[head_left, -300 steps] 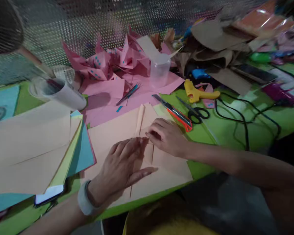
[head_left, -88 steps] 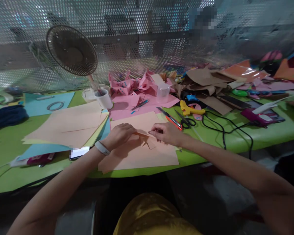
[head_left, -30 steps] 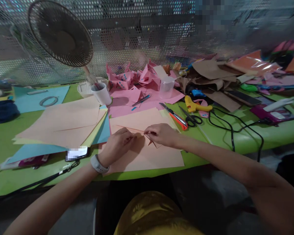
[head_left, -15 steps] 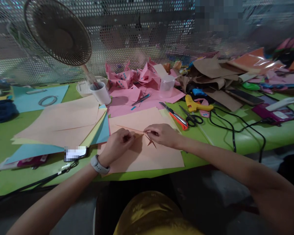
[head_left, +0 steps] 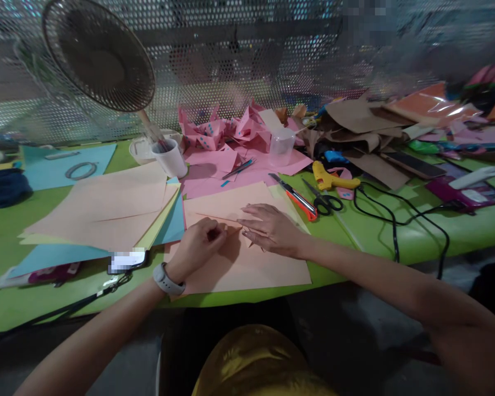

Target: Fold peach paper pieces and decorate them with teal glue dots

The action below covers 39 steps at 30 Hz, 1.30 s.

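My left hand [head_left: 202, 240], with a grey watch band [head_left: 168, 279] at its wrist, is closed in a pinch on a thin folded piece of peach paper [head_left: 232, 227]. My right hand [head_left: 275, 231] has its fingers spread over the right end of that piece, which they partly hide. Whether the right fingertips press on it I cannot tell. Both hands are above a large peach paper sheet [head_left: 247, 275] at the table's front edge.
To the right lie a box cutter [head_left: 299, 201], scissors [head_left: 324, 201] and a yellow glue gun [head_left: 332, 179] with a looping black cord. Stacked paper [head_left: 103, 203] lies left, by a white cup [head_left: 169, 158] and a fan [head_left: 103, 60]. Pink paper pieces [head_left: 247, 129] lie behind.
My right hand has opened from a pinch, its fingers now spread over the folded paper. My left hand keeps its pinch in nearly the same place.
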Tool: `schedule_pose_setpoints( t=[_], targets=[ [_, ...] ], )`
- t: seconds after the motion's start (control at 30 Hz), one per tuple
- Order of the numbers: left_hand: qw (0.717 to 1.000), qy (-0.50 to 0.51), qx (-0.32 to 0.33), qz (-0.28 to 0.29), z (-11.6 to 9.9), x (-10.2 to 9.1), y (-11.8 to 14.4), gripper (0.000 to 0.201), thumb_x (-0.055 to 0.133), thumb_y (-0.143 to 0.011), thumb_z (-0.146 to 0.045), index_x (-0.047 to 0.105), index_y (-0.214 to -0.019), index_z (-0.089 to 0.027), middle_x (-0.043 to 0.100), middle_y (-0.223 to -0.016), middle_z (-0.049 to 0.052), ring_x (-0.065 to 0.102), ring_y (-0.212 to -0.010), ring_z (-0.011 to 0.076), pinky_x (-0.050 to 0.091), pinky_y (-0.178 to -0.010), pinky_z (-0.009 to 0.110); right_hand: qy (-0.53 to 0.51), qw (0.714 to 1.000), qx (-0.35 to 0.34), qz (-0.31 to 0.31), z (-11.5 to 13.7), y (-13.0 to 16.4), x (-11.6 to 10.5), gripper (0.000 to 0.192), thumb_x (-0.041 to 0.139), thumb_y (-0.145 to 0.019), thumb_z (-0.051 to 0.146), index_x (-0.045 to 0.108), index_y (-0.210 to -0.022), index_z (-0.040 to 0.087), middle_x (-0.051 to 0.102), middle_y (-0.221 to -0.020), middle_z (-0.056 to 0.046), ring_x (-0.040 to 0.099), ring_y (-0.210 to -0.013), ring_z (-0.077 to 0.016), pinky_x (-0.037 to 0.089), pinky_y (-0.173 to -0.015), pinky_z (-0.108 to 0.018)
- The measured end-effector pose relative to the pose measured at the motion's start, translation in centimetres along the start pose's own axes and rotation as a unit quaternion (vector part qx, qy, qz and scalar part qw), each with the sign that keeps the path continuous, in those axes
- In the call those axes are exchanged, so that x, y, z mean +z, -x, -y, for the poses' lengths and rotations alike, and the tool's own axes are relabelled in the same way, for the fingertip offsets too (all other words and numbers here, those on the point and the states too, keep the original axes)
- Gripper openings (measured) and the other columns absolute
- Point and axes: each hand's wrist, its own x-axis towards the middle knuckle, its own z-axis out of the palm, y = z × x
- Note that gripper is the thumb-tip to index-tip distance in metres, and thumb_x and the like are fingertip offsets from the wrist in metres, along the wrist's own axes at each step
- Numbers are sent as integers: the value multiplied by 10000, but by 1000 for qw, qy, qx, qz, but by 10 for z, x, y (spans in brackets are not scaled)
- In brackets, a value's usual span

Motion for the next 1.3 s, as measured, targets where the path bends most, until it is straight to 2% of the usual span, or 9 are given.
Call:
schedule_pose_setpoints(
  t=[0.17,0.3,0.63,0.83,1.0,1.17,1.3],
  targets=[
    [999,28,-25,14,-5,-2,0,280,583,-893,-444,624,-820,-176,655,-751,30,566,-635,144,402,-562,258,0,1000,9,19,-4,1,4,330,490,-988,252,670,-1257,188,661,-1242,-131,573,-1160,-262,494,-981,-463],
    [998,50,-33,28,-7,-3,-1,301,579,-901,-482,625,-903,-185,684,-803,31,592,-669,151,408,-583,261,-4,1000,9,22,-2,0,4,325,497,-985,228,663,-1262,190,669,-1222,-128,583,-1128,-252,501,-969,-452],
    [1000,-13,-2,16,-9,-1,-4,300,529,-932,-402,630,-756,-182,663,-749,31,560,-658,149,382,-579,260,-24,999,15,20,-3,2,6,337,509,-978,214,659,-1280,188,667,-1224,-149,579,-1152,-263,505,-959,-469],
    [999,36,-26,31,-8,0,-5,273,560,-916,-439,682,-898,-195,708,-820,30,595,-675,150,424,-606,265,-33,999,3,21,-3,2,4,322,509,-973,194,687,-1241,210,663,-1253,-137,575,-1168,-258,490,-987,-463],
    [997,60,-19,53,-2,2,-5,235,575,-901,-397,694,-900,-194,722,-865,44,618,-727,164,455,-636,276,-41,999,9,20,-5,2,6,299,514,-972,193,715,-1190,226,673,-1226,-112,583,-1139,-244,492,-977,-441],
    [997,11,-55,57,-5,1,-6,250,556,-901,-396,676,-838,-185,689,-740,22,548,-602,144,371,-543,262,-50,999,8,17,-6,2,7,310,511,-975,208,698,-1221,237,675,-1221,-109,585,-1132,-244,494,-968,-455],
    [998,-32,-46,35,-13,0,-6,256,551,-897,-385,649,-775,-182,679,-714,23,521,-576,136,329,-531,261,-54,998,5,15,-6,3,6,315,506,-975,202,691,-1229,230,682,-1222,-106,588,-1140,-241,493,-984,-459]
  ],
)
